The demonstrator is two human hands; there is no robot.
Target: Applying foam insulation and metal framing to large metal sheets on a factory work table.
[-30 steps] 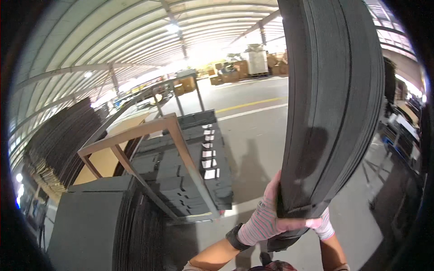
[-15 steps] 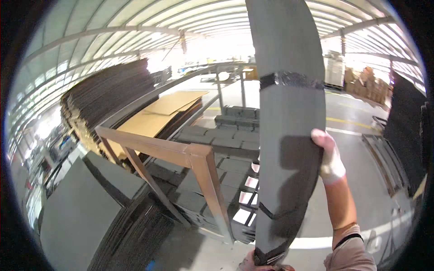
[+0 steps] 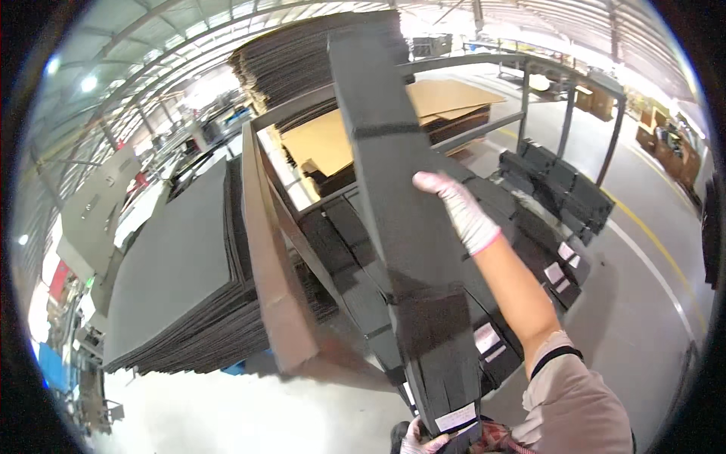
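A long dark grey bundle of flat strips (image 3: 401,204), bound with black tape bands, stands tilted in front of me, its far end up and leaning left. A white label is stuck near its lower end. My right hand (image 3: 463,208), in a white glove with pink fingertips, holds the bundle's right side around mid-length; the fingers behind it are hidden. At the bottom, my left hand (image 3: 425,440), also gloved, grips the lower end, partly cut off by the picture's edge. Similar dark bundles (image 3: 333,242) lie in rows below and behind it.
A brown metal frame (image 3: 276,303) borders the bundles on the left. Beside it is a stack of dark grey sheets (image 3: 178,257). Tan boards (image 3: 454,102) and a tall pile of dark sheets (image 3: 302,60) stand farther back. More bundles (image 3: 556,189) lie to the right, near a yellow floor line.
My view has turned left, so the rack and stacks sit farther right. The bundle's upper end now leans left and away, with both hands still on it.
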